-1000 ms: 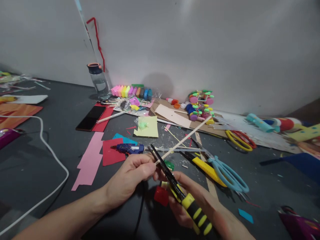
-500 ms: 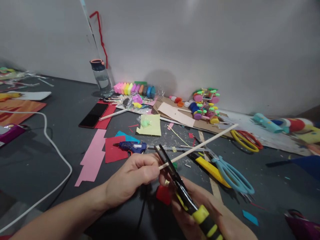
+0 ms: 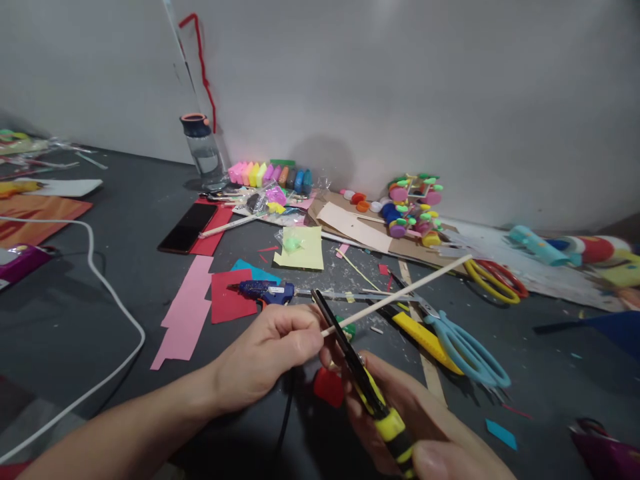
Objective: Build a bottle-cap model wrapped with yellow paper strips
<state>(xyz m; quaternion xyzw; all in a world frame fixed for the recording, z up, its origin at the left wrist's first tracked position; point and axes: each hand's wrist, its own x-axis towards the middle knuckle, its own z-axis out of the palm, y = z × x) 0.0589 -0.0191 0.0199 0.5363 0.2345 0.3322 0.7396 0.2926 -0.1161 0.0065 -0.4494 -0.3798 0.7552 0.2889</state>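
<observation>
My left hand (image 3: 280, 350) is closed, pinching the lower end of a thin pale wooden stick (image 3: 405, 291) between thumb and fingers. From there the stick slants up to the right. My right hand (image 3: 405, 413) is wrapped round the black-and-yellow handles of long-nosed pliers (image 3: 373, 390). Their dark jaws point up and to the left, crossing the stick just beside my left fingertips. Whether the jaws touch the stick is hard to make out. Under my hands lies a red piece (image 3: 329, 387), partly hidden, with a green bit (image 3: 347, 328) behind the jaws.
Beyond my hands lie a blue glue gun (image 3: 265, 291), light-blue scissors (image 3: 470, 353) and a yellow cutter (image 3: 425, 341). Pink paper (image 3: 187, 313) and a phone (image 3: 187, 228) are left. A water bottle (image 3: 205, 157) stands near the wall. A white cable (image 3: 117, 300) curves at left.
The pliers' jaws have come together and now look like a single dark bar; they were apart before. My right thumb now shows on the handle, and the stick's far end dips slightly.
</observation>
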